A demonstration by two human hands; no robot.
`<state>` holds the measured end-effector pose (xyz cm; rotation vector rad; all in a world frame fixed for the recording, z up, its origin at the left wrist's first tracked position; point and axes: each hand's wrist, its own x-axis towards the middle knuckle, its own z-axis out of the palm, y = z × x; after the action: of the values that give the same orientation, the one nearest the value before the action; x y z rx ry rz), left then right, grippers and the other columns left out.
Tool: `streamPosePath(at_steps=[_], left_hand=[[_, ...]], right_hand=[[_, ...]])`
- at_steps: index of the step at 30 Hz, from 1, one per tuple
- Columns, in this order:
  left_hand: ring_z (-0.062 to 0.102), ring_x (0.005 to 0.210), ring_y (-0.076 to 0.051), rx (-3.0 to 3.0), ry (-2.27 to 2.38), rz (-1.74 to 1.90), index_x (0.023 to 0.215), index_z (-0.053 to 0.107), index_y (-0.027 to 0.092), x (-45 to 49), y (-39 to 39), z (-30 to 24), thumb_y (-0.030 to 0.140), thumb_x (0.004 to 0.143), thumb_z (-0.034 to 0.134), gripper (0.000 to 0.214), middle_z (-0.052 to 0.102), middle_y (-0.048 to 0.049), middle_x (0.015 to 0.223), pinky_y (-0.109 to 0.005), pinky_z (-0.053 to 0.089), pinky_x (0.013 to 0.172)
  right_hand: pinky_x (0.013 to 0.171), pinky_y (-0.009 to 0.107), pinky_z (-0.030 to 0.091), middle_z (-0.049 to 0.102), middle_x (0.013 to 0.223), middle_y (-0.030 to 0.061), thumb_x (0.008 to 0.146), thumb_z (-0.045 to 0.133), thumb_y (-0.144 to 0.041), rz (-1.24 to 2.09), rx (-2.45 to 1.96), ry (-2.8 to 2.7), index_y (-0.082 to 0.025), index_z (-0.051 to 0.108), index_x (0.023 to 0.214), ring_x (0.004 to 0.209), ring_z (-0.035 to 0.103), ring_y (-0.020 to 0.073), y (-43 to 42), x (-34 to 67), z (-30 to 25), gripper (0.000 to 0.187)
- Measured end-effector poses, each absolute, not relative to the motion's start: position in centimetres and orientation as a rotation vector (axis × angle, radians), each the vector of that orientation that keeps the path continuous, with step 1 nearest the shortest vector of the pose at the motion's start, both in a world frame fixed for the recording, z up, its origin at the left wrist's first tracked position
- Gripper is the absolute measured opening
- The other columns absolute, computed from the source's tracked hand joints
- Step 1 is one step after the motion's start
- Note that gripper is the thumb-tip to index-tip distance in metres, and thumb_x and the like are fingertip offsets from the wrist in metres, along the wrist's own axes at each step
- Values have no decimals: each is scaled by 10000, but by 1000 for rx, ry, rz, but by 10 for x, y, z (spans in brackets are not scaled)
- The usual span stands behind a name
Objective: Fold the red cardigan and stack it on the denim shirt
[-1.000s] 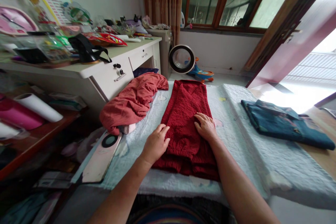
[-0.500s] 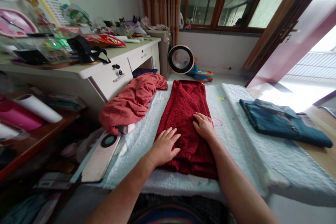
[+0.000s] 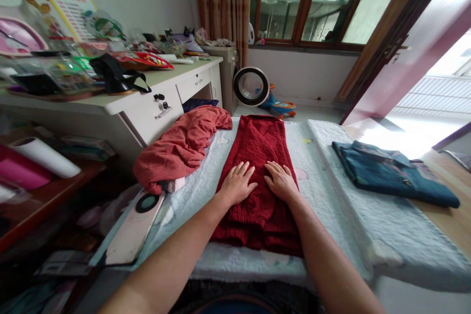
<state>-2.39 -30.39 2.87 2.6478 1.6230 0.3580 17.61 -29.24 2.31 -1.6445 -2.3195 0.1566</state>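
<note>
A dark red knitted sweater (image 3: 257, 142), folded into a long narrow shape, lies on a pale blue quilted cover (image 3: 320, 191) in front of me. My left hand (image 3: 238, 184) rests flat on the sweater's left half, fingers spread. On its right half lies my right hand (image 3: 281, 181), also flat with the fingers apart. Neither hand grips anything. The sweater's ribbed hem is at the near end, with its layers slightly uneven.
Left of the sweater lies a crumpled coral-red garment (image 3: 184, 144), near a flat pinkish board (image 3: 128, 235). Folded blue jeans (image 3: 393, 174) lie at the right. A cluttered white desk (image 3: 147, 117) stands at the left; a washing machine's round door (image 3: 251, 86) hangs open beyond.
My left hand has slid forward and to the right on the sweater. The right hand has shifted slightly and stays flat. The view has tilted a little.
</note>
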Motion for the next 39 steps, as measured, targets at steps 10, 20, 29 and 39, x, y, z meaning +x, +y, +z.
streamPosePath(at_steps=[10,20,29,39], left_hand=[[284,1429,-302,2697,1681,373,1461,376,205,-26,-306,13,553,938,425,630,350,-122,1542,-476,271,1151],[315,1416,-281,2725,1681,403,1447,397,212,-28,-306,10,447,970,416,532,376,-112,1529,-475,292,1144],[312,1419,-277,2694,1707,376,1450,402,208,-25,-306,12,381,962,433,519,368,-112,1534,-460,283,1153],[299,1424,-295,2640,1773,394,1452,391,242,-23,-309,13,383,940,461,535,358,-128,1535,-477,285,1138]], right_hand=[[1114,598,171,360,1523,163,943,404,-531,48,-2020,-2123,-157,424,1425,1404,311,323,-294,174,19,610],[1144,386,287,400,1512,98,943,363,-223,94,-1426,-2251,-155,487,1385,1404,334,202,-299,154,28,465],[1182,451,134,305,1566,46,972,389,-429,140,-1745,-2381,-239,382,1471,1449,237,224,-300,151,22,534],[1158,502,116,280,1572,105,963,369,-554,61,-1862,-2346,-274,342,1491,1457,211,260,-302,151,22,599]])
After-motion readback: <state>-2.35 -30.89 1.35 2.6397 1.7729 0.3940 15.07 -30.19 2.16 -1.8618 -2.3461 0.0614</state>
